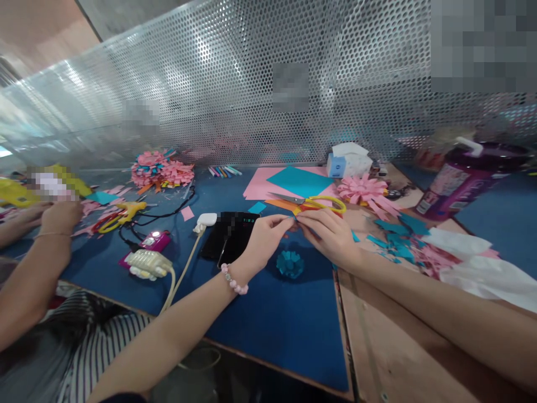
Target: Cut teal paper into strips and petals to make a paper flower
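My left hand (268, 238), with a pink bead bracelet (234, 279) at its wrist, pinches with thumb and forefinger. Its fingertips meet those of my right hand (331, 235), which is pinching too. Whatever lies between them is too small to make out. Just below the fingers, a blue paper flower (290, 264) rests on the blue tabletop (289, 319). Scissors with yellow handles (323, 202) lie behind my right hand, near a strip of orange paper (280, 206). A dark phone (230, 238) is left of my left hand.
Blue paper (300, 182) lies over pink sheets (257, 184). A pink paper flower (363, 190), tissue box (348, 161), purple cup (465, 179) and paper scraps (394, 240) are on the right. Leftward are a power strip (149, 263), a yellow glue gun (130, 210) and a co-worker's arms (54, 246).
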`<move>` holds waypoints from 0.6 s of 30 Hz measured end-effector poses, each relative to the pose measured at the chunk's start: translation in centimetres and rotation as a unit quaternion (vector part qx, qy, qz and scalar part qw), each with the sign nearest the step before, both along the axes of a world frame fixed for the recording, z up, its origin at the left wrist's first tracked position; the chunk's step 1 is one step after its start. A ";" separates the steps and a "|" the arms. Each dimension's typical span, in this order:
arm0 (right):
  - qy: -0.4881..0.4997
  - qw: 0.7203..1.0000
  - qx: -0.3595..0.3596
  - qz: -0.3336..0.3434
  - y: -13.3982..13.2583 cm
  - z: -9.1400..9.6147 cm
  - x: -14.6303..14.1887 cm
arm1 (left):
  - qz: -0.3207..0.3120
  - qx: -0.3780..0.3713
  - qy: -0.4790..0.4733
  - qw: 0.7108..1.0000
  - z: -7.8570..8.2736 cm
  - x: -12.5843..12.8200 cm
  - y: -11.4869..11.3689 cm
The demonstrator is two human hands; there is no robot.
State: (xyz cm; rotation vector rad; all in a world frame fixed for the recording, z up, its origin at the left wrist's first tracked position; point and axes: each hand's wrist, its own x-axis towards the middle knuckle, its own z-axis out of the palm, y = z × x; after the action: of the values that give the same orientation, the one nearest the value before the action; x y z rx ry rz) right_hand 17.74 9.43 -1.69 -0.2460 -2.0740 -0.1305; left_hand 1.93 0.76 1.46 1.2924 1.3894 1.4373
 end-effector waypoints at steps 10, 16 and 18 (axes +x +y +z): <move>0.007 1.000 0.003 -0.003 -0.2 -0.2 0.0 | -0.010 0.016 0.045 0.999 0.4 -0.4 0.0; 0.016 0.999 0.046 0.001 -0.2 0.1 0.0 | -0.020 0.011 0.023 0.999 0.3 -0.5 0.0; 0.013 0.999 0.053 -0.001 -0.2 0.2 -0.1 | -0.024 0.010 0.020 0.999 0.4 -0.5 0.1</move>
State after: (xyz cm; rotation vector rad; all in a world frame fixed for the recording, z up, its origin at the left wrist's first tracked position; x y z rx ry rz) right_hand 17.69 9.19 -1.53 -0.1846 -2.0338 -0.2373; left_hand 1.45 0.81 1.85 1.3651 1.3641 1.4028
